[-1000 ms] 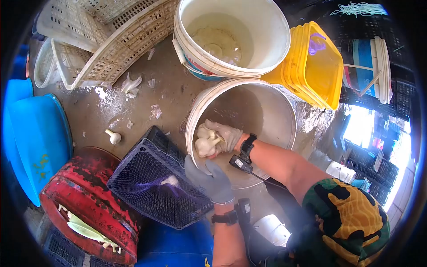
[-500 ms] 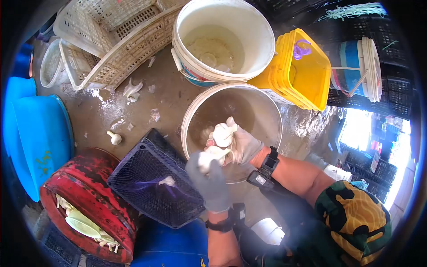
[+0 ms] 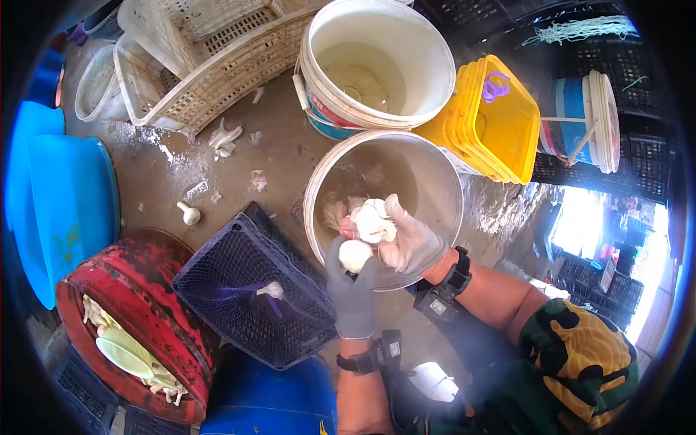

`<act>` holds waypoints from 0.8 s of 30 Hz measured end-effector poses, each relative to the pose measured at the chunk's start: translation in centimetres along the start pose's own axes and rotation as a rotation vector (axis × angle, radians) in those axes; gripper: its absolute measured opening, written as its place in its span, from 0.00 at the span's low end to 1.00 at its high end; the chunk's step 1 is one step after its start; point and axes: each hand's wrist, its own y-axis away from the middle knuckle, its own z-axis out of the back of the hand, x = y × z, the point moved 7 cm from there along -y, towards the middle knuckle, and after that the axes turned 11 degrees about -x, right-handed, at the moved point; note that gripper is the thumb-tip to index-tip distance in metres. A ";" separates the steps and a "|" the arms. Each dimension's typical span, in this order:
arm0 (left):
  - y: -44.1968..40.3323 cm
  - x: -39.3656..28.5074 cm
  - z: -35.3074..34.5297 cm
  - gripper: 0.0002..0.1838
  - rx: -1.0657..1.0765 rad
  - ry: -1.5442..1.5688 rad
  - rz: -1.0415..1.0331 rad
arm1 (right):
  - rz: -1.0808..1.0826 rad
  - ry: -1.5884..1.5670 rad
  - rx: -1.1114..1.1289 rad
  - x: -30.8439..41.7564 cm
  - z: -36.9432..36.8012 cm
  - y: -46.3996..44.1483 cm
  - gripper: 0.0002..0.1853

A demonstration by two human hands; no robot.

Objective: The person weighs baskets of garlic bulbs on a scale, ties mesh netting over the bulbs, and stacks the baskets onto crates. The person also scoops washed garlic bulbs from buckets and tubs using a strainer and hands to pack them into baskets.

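Note:
Over the wide round tub (image 3: 457, 190), my gloved right hand (image 3: 417, 245) is closed around white garlic bulbs (image 3: 374, 221), its thumb raised along their side. A smooth round garlic bulb (image 3: 355, 255) is in the fingers of my gloved left hand (image 3: 353, 301), just below and touching or nearly touching the others. Something pinkish shows at the left of the bulbs, too small to make out. Pale loose skins lie in the tub behind my hands. To the left stands a dark basket (image 3: 239, 319) lined with purple netting, a pale bunched knot inside it.
A white bucket of water (image 3: 312, 61) and stacked yellow buckets (image 3: 533, 138) stand beyond the tub. At left are a red barrel (image 3: 145, 290) holding pale stems and a green strainer (image 3: 122, 351), blue basins (image 3: 69, 210) and cream crates (image 3: 239, 87). One bulb (image 3: 190, 214) lies on the wet floor.
My hands have turned, so the round bulb in my left hand now shows clearly and the bulbs in my right face up. The view has shifted slightly.

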 end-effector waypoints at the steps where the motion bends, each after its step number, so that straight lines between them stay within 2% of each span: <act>1: 0.2 0.0 0.4 0.30 -0.001 0.006 -0.003 | 0.001 0.007 0.002 0.2 0.1 -0.1 0.27; 3: 1.4 1.9 2.1 0.26 -0.081 0.158 0.312 | 0.062 0.283 -0.034 1.3 1.3 -0.6 0.25; 4: 1.7 1.9 2.7 0.26 -0.082 0.162 0.315 | 0.061 0.288 -0.036 1.9 2.5 -1.2 0.25; 6: 1.9 1.4 4.4 0.26 -0.114 0.383 0.293 | 0.147 0.478 -0.270 4.0 5.7 -2.6 0.24; 7: 2.2 1.8 5.7 0.26 -0.124 0.464 0.289 | 0.190 0.533 -0.317 4.9 6.1 -3.0 0.24; 8: 2.5 2.1 7.2 0.28 -0.156 0.499 0.268 | 0.190 0.539 -0.322 5.5 6.3 -3.6 0.24; 10: 2.8 2.8 10.0 0.29 -0.162 0.494 0.263 | 0.202 0.700 -0.515 7.1 8.0 -4.5 0.24; 13: 3.0 5.5 14.9 0.27 -0.253 0.403 0.236 | 0.216 0.702 -0.480 8.1 7.8 -6.6 0.24; 16: 2.9 9.3 19.9 0.27 -0.417 0.165 0.277 | 0.197 0.716 -0.451 8.9 8.2 -8.3 0.24; 20: 2.5 13.5 24.4 0.27 -0.623 -0.090 0.391 | 0.158 0.831 -0.429 9.6 8.1 -8.5 0.30; 22: 1.7 17.5 27.2 0.29 -0.671 -0.072 0.394 | 0.156 1.220 -0.516 10.2 8.7 -8.3 0.31; 23: 1.5 18.7 28.0 0.31 -0.707 -0.091 0.426 | 0.155 1.228 -0.521 10.5 9.4 -8.5 0.31; 24: 1.5 19.4 28.4 0.33 -0.742 -0.111 0.457 | 0.187 1.654 -0.433 10.5 9.5 -8.9 0.29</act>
